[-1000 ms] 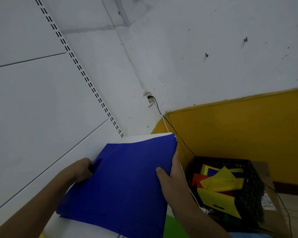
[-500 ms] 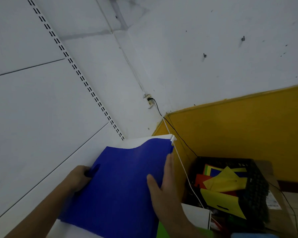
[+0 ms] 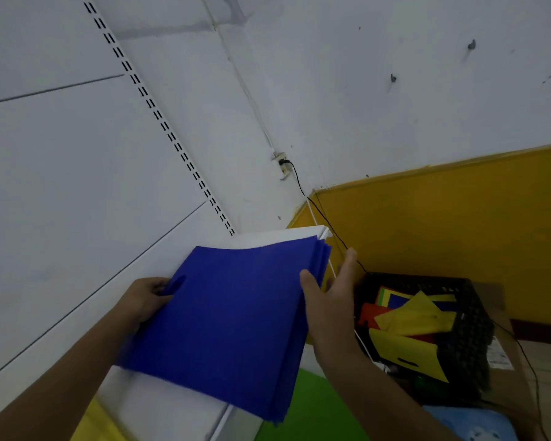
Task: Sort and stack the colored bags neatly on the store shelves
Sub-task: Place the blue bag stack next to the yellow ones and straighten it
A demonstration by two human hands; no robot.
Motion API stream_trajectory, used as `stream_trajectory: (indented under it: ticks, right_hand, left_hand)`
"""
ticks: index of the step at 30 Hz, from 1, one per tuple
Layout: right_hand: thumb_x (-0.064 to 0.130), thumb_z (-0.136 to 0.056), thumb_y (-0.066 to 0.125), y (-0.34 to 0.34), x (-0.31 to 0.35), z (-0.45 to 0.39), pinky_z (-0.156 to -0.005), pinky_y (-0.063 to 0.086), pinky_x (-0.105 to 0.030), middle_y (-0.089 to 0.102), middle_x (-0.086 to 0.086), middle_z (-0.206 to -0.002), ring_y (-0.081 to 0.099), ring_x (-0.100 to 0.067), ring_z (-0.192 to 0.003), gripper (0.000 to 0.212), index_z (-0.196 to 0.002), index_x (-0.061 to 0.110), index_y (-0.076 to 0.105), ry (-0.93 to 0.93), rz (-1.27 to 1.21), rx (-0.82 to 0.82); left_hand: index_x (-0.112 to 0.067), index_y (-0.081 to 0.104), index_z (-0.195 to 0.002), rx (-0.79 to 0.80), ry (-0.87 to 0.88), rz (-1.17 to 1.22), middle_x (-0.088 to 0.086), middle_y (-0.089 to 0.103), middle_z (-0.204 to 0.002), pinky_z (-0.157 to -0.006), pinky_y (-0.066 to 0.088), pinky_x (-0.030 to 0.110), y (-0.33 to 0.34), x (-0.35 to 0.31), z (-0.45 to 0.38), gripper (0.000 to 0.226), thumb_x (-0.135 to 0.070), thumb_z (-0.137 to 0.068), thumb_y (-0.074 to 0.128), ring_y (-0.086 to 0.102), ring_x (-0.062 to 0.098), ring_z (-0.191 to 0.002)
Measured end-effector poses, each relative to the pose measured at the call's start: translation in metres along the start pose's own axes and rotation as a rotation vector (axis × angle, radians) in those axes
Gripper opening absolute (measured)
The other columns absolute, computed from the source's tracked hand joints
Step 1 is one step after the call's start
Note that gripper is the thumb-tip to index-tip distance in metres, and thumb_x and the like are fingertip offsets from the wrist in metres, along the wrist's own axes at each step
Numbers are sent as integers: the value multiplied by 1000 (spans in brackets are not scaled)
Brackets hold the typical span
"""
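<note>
The blue bags lie stacked on the white shelf. Left hand grips the stack's left edge. Right hand, fingers straight, rests against its right edge. Right of the stack, a black crate holds yellow bags.

A white wall studded with two dark screws meets a mustard-yellow lower panel, while a black cord runs down from a wall outlet and a slotted shelving rail slants across the white backing board.
</note>
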State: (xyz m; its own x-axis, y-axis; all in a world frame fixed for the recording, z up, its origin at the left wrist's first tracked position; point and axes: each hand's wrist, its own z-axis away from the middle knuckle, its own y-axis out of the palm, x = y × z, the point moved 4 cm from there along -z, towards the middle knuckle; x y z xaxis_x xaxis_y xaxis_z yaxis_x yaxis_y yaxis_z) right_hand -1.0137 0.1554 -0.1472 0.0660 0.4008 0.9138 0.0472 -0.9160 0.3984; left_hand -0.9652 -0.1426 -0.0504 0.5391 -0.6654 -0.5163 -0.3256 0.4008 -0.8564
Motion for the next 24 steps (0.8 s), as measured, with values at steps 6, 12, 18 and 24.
stream_trajectory:
  ticks: [6,12,18,24]
  right_hand:
    - [39,-84,59,14,-2,17,-107,41,-43,20,7,-155,33,-18,-137,89,-149,38,-3,9,46,106]
    - [21,-92,56,10,7,13,-97,41,-21,13,7,-156,31,-15,-137,83,-151,28,-1,-52,157,122]
    - [21,-92,55,-13,15,7,-105,42,-41,19,6,-155,30,-16,-138,75,-149,33,8,-65,123,66]
    - [18,-95,48,-16,50,-26,-111,32,-39,24,5,-154,25,-14,-140,55,-146,27,26,-232,366,154]
  left_hand:
    - [-7,56,-129,-6,108,-41,10,61,-111,-80,46,33,-1,-14,13,40,-2,-90,59,57,20,-89]
    - [-11,54,-132,32,151,-17,8,62,-117,-76,46,22,-2,-13,19,38,-12,-94,56,58,8,-83]
    - [-23,63,-105,-4,182,-112,7,64,-109,-82,43,34,-9,-19,33,30,-36,-101,36,59,22,-96]
    - [-15,38,-143,-14,93,-197,7,40,-147,-104,32,34,-13,-21,67,54,-45,-98,40,42,23,-129]
